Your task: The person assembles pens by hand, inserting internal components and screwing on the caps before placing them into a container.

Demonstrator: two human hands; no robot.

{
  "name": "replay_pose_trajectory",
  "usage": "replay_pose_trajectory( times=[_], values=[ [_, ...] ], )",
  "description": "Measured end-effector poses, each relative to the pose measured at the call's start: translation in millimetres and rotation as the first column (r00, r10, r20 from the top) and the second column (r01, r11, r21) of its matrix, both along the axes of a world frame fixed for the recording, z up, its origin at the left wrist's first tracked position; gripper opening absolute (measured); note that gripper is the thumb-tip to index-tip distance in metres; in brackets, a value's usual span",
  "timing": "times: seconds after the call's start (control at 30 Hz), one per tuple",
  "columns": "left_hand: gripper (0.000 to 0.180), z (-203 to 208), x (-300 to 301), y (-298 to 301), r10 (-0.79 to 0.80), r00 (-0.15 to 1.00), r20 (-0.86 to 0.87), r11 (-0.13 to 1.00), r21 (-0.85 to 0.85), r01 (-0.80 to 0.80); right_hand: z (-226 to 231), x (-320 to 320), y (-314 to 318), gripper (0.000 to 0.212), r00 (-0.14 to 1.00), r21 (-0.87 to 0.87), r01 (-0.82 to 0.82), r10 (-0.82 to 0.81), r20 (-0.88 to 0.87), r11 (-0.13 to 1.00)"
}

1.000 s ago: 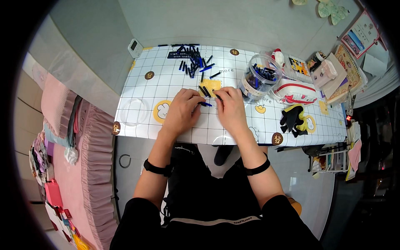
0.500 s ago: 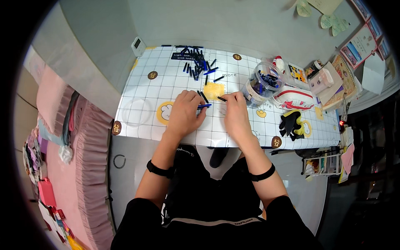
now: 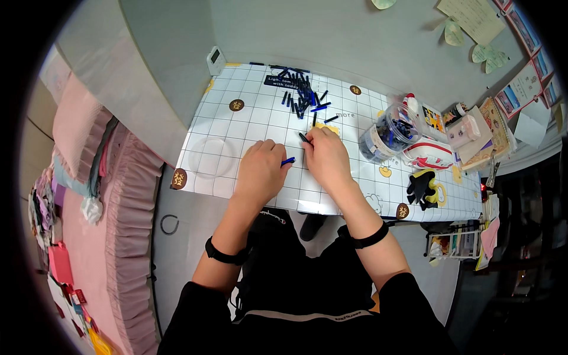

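Note:
My left hand (image 3: 262,168) is closed over the table, with the blue end of an ink cartridge (image 3: 288,161) jutting from between thumb and fingers. Beside it, a short distance to the right, my right hand (image 3: 327,155) pinches a dark ink cartridge (image 3: 304,138) at its fingertips. Its lower part is hidden behind the fingers. Farther back, a loose heap of dark blue and black ink cartridges (image 3: 303,94) lies on the table, with a few strays near it. A clear plastic jar (image 3: 374,144), holding more cartridges, stands tilted in view to the right of my right hand.
The table (image 3: 236,136) has a white grid-patterned cover. A clear round lid (image 3: 211,158) lies left of my left hand. On the right are a white and red pouch (image 3: 429,154), black and yellow gloves (image 3: 422,189) and stationery. A small white clock-like device (image 3: 216,60) stands against the wall.
The view has shifted, so the table appears farther right. My right hand has come leftward, closer to my left hand. Cartridges that lay between the hands no longer show there separately.

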State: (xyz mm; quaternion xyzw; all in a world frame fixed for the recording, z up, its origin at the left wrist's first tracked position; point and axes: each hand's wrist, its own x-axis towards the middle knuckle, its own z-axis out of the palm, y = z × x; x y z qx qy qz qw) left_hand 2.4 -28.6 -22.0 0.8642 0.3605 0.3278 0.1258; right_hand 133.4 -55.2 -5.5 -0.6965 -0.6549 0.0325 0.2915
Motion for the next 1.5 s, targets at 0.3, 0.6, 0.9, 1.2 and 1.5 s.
replay_pose_trajectory(
  times=[0.3,0.6,0.9,1.2,1.5],
  values=[
    [0.015,8.5,-0.7,2.5,0.012,0.997,-0.079,0.969,-0.247,-0.032,0.5,12.1,9.3,0.012,0.970,0.009,0.118,-0.117,0.211,0.993],
    [0.011,1.2,16.6,3.4,0.041,0.999,0.013,0.991,-0.128,-0.039,-4.3,23.3,-14.4,0.010,0.993,0.193,0.081,-0.063,-0.099,0.978],
    [0.012,-5.3,40.0,-0.9,0.005,0.882,0.472,0.935,-0.315,0.164,-22.6,20.8,-25.5,0.010,0.840,0.353,0.081,0.127,-0.527,0.932],
    [0.011,-10.0,19.8,-0.5,-0.020,0.892,0.452,0.940,-0.296,0.171,-23.3,9.2,-27.2,0.013,0.841,0.310,-0.092,0.241,-0.484,0.946],
    [0.014,-1.3,15.0,0.3,-0.042,0.900,0.434,0.923,-0.328,0.202,-26.5,4.3,-25.2,0.012,0.855,0.349,-0.020,0.197,-0.480,0.937]
  ],
)
